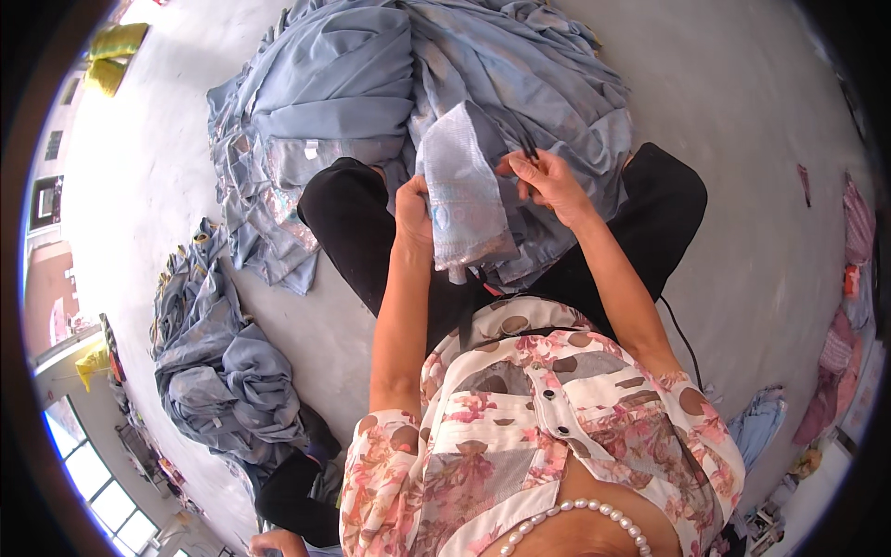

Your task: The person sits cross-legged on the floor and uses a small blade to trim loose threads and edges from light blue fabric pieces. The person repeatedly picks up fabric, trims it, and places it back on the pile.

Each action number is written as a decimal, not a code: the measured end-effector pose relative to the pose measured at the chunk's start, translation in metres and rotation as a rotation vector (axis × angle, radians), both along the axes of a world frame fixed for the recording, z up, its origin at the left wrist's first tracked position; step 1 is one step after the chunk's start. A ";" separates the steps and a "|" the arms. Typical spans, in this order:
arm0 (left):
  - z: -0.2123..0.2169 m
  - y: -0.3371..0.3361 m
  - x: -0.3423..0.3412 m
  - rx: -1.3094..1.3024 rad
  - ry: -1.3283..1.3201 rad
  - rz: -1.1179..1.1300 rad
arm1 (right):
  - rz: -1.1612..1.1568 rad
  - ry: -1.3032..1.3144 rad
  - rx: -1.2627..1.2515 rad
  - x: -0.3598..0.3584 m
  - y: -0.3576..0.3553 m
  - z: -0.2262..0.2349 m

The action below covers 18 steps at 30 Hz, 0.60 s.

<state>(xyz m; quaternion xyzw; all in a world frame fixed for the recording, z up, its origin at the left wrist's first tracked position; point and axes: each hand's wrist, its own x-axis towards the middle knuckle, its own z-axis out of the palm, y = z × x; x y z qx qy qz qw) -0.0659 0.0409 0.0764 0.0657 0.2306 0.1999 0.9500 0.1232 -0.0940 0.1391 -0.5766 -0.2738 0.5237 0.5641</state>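
Note:
My left hand (413, 209) is closed on the left edge of a folded piece of pale, shiny fabric (461, 186), held up over my lap. To its right, my right hand (549, 186) grips small dark thread snips (529, 147) with the tips pointing up and away from me. The snips are apart from the pale piece. Behind both hands a large heap of blue-grey cloth (334, 79) spreads over the floor and reaches in between my knees. Part of that cloth has a glittery border.
A second blue-grey cloth pile (223, 371) lies at the left, beside another person's hand (278, 543) and dark clothing. Yellow sacks (111, 56) stand far left. Pink and red textiles (840, 353) line the right side, with a light blue garment (759, 427) nearer. A black cord (685, 339) hangs by my right knee.

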 end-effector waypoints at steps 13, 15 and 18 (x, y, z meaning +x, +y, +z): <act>0.042 -0.019 0.021 0.897 0.651 0.087 | 0.017 0.392 0.122 -0.034 0.002 0.033; 0.059 -0.034 0.013 1.086 0.541 0.070 | -0.029 0.342 0.096 -0.031 0.008 0.034; 0.077 -0.048 -0.006 1.159 0.264 -0.053 | -0.087 0.282 0.055 -0.036 0.025 0.043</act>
